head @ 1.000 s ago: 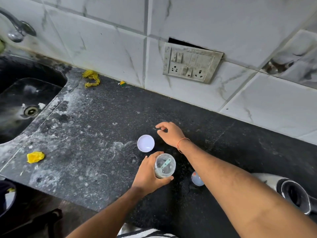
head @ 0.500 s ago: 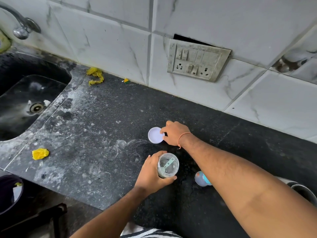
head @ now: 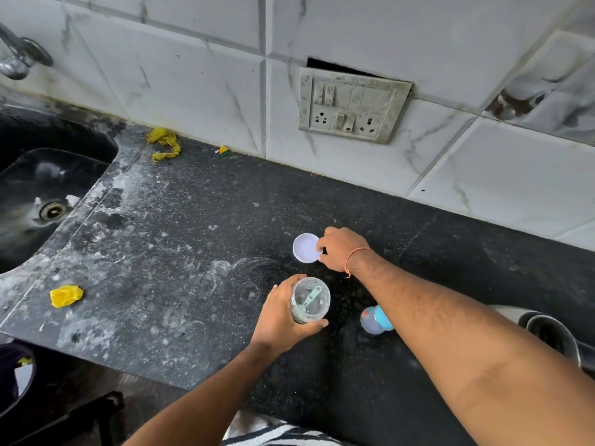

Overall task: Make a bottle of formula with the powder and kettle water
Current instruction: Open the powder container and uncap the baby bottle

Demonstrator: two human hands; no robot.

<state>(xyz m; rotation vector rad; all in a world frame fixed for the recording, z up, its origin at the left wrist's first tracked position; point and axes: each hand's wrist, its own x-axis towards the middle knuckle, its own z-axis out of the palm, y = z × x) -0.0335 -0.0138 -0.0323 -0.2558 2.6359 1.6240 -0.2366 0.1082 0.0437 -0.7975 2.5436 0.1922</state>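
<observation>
Centre frame, the left hand (head: 279,317) wraps around the open powder jar (head: 310,300), scoop (head: 309,299) inside. Just above, the right hand (head: 342,249) seemingly pinches the white lid (head: 306,248). The bottle (head: 376,320) stands lower right.
</observation>
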